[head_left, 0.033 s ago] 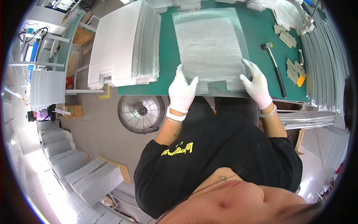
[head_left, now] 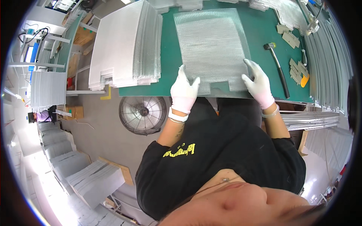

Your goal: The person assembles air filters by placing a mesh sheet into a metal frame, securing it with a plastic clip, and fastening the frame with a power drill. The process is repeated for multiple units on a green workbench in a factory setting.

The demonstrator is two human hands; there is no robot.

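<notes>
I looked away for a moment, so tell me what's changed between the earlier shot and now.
Nothing visibly changed. The left hand and right hand, both gloved, rest on the near edge of the mesh sheet on the green table, as before. The hammer lies where it was.

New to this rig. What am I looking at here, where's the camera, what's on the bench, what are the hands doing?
There is no machine here: a person works with two hands in white gloves. The single picture comes from a wide fisheye camera worn on the person's head, looking down, so straight edges bend and the black shirt fills the bottom. The left hand and right hand press flat on the near corners of a silvery mesh sheet lying on a green bench; neither grips it. To the right lie a hammer and some small tan pieces. A stack of similar sheets sits to the left. On the floor below stands a round fan.
</notes>
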